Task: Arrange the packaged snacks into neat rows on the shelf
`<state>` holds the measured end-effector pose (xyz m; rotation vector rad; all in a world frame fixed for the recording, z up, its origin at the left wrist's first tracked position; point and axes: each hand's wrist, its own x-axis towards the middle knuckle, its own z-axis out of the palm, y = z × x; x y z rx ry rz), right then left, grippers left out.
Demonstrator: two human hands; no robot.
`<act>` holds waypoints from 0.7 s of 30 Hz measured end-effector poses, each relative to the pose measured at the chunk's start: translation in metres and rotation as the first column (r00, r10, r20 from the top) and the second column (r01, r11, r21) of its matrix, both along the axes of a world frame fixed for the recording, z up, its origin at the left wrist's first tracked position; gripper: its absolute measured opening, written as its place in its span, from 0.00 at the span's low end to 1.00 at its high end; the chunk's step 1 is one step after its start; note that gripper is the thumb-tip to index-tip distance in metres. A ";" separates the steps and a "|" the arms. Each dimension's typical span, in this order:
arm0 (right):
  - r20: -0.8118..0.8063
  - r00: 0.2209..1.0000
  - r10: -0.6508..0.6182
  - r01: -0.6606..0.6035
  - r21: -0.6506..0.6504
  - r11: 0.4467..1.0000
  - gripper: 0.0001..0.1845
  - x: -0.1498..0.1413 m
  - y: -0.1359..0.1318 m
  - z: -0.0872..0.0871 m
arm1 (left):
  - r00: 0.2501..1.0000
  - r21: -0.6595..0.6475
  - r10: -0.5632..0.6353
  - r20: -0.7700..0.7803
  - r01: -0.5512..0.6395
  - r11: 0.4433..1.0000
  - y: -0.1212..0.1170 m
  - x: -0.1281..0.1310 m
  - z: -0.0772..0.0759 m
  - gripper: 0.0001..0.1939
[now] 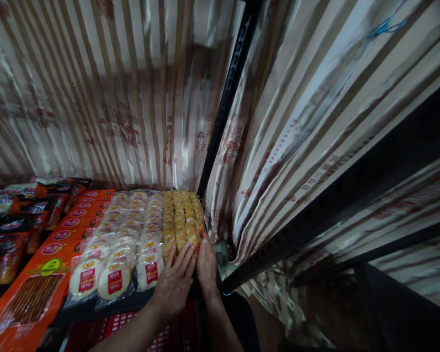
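Note:
My left hand (176,274) lies with its fingers stretched over the front of the rows of small yellow snack packets (179,215). At the right side of those rows, my right hand (207,259) stands on edge, fingers extended and pressed along the end packets. The fingertips of both hands touch the packets. Left of them are rows of clear-wrapped white rice crackers (113,278) with red labels. All these packets sit on a dark shelf (106,308).
Orange snack bags (47,264) overlap in a row at the left, beside darker packages (33,220). Black metal posts (227,93) rise at the shelf's corner. Printed striped sheeting (132,98) hangs behind. A red plastic basket (113,327) stands below.

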<state>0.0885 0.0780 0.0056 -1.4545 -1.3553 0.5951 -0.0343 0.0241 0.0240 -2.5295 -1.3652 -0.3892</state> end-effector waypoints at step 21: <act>-0.012 1.000 0.028 -0.028 -0.024 0.999 0.38 0.000 0.048 0.001 | 0.999 0.019 -0.031 -0.039 0.032 0.999 0.012 0.002 -0.010 0.25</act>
